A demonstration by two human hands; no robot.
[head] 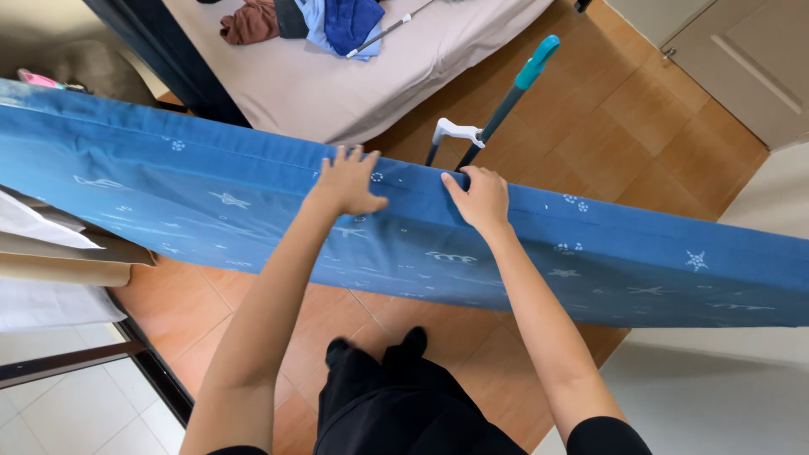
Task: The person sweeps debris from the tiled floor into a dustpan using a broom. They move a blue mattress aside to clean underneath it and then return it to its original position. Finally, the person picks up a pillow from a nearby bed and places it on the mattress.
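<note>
Blue mattress [590, 253] on edge across tiled floor [666, 126] | left hand [347, 181] flat, fingers spread on its top edge | right hand [479, 198] curled gripping same edge | mop handle [506, 101] behind mattress | advise level hands, balanced pressure.

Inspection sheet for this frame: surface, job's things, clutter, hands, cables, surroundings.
Surface: tiled floor, orange-brown.
Job's things: blue mattress with white star print, standing on its long edge across the view.
Clutter: pile of clothes on a beige bed; teal-handled mop pole behind the mattress.
Grippers: left hand flat on the mattress top edge; right hand gripping that edge.
Cables: nothing seen.
Surroundings: door upper right; sliding door track lower left.
</note>
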